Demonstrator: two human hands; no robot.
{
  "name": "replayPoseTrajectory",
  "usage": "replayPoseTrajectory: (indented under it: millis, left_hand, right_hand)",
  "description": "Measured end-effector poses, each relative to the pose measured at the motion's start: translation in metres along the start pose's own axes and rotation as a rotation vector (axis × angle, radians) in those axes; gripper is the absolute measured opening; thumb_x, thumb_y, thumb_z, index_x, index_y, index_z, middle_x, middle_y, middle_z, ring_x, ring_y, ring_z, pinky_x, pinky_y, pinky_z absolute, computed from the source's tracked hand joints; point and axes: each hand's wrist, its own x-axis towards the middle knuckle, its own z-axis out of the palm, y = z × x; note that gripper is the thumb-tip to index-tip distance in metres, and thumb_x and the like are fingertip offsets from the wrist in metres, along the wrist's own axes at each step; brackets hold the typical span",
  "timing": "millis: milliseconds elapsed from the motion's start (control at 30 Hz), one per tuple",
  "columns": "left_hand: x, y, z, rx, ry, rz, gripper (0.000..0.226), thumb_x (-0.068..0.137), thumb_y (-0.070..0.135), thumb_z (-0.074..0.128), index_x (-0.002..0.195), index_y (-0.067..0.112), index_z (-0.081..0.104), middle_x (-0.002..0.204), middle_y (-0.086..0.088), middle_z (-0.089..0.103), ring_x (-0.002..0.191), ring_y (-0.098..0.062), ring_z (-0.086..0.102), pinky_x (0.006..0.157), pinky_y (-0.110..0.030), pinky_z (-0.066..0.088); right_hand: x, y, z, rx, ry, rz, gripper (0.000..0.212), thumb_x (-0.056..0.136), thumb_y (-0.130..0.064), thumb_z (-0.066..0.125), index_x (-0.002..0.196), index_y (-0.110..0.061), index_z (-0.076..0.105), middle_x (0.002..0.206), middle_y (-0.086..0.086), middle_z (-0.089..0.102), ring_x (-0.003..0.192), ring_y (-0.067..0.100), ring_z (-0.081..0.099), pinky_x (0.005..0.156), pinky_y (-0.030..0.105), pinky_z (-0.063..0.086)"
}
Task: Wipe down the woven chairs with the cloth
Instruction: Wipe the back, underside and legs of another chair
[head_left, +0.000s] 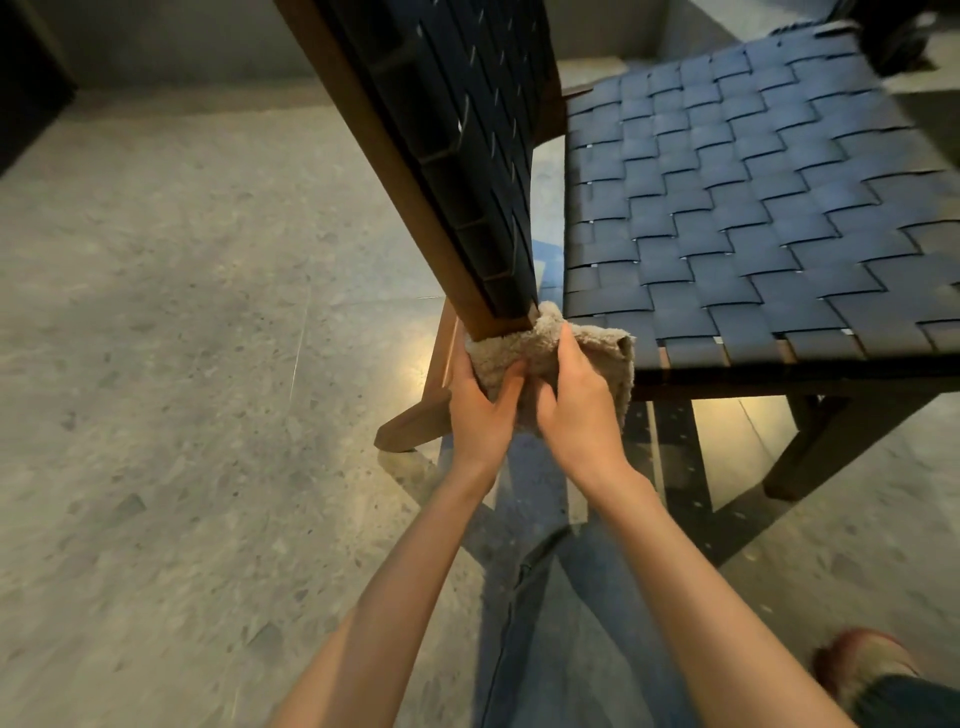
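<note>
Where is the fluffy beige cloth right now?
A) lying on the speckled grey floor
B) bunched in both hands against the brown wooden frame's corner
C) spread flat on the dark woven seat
B: the left hand and the right hand both grip the fluffy beige cloth, pressed against the lower corner of the brown wooden frame.

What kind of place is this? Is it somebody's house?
Probably an indoor sitting room or lounge; a house or not, I can't tell. The clues are the speckled stone floor, the plain grey wall and the woven seat on a wooden frame.
</note>
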Motion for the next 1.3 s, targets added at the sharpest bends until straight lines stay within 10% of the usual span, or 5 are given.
replayPoseTrajectory:
  millis: [400,567,800,933,1300]
  left_hand:
    - [0.010,0.049,-0.027,-0.093,0.088,0.017,0.047,0.091,0.022,0.061,0.136,0.021,0.050,0.120,0.006,0.063,0.107,-0.002,0.060,0.089,-0.023,0.053]
    - [0.011,0.052,-0.026,-0.004,0.123,0.033,0.047,0.092,0.023,0.060,0.137,0.023,0.049,0.120,0.007,0.063,0.111,-0.009,0.059,0.097,-0.038,0.050]
    - [0.013,0.035,-0.027,0.131,0.049,0.016,0.044,0.091,0.026,0.061,0.134,0.018,0.052,0.115,0.004,0.066,0.107,-0.009,0.060,0.095,-0.039,0.050]
    - [0.011,0.036,-0.028,0.138,0.113,0.008,0.036,0.086,0.028,0.066,0.122,0.021,0.063,0.093,0.024,0.064,0.090,0.005,0.060,0.092,-0.034,0.053]
    - [0.008,0.026,-0.014,0.110,0.266,0.080,0.018,0.086,0.019,0.067,0.102,0.027,0.068,0.087,0.022,0.068,0.087,0.000,0.065,0.079,-0.019,0.053]
  right_hand:
    - [0.007,-0.025,-0.023,0.271,0.112,-0.071,0.057,0.085,0.001,0.062,0.138,-0.016,0.049,0.129,-0.002,0.059,0.121,0.007,0.053,0.102,0.030,0.045]
    - [0.005,-0.027,-0.018,0.234,0.164,-0.099,0.052,0.084,-0.005,0.066,0.134,-0.017,0.054,0.119,-0.010,0.060,0.111,0.001,0.056,0.094,0.020,0.049]
    - [0.032,-0.023,-0.040,-0.056,-0.036,-0.078,0.026,0.077,-0.009,0.072,0.099,-0.014,0.058,0.093,-0.007,0.063,0.089,0.006,0.059,0.065,0.007,0.044]
    - [0.057,-0.034,-0.061,-0.364,-0.209,-0.138,0.032,0.072,-0.019,0.077,0.097,-0.011,0.059,0.099,0.004,0.065,0.086,0.018,0.061,0.072,0.032,0.051]
    - [0.078,-0.013,-0.070,-0.072,-0.381,-0.154,0.034,0.061,-0.035,0.081,0.079,-0.028,0.053,0.086,-0.014,0.062,0.073,0.001,0.063,0.060,0.017,0.047]
